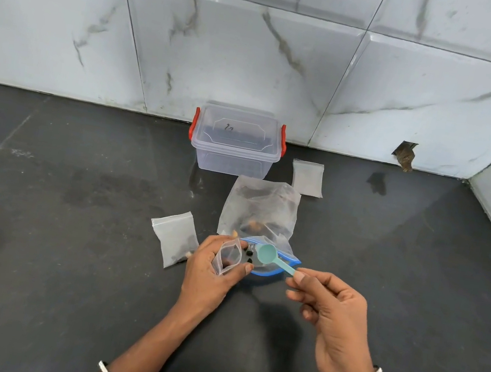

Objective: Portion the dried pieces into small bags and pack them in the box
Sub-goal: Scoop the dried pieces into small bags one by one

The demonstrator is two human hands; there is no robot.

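My left hand (210, 274) holds a small clear zip bag (227, 256) with its mouth open and a few dark dried pieces inside. My right hand (328, 306) pinches the handle of a teal plastic scoop (268, 254), whose empty bowl hangs just right of the bag's mouth. Under the scoop lies a blue-edged bag (278, 256) with loose dark pieces by it. Behind it sits a larger clear bag of dried pieces (261, 208). A clear plastic box (237, 140) with red latches stands shut against the wall.
A filled small bag (175, 239) lies left of my left hand on the dark counter (69, 221). A flat, empty-looking small bag (308, 177) lies right of the box. The marble-tiled wall (259, 58) closes the back, a side wall the right.
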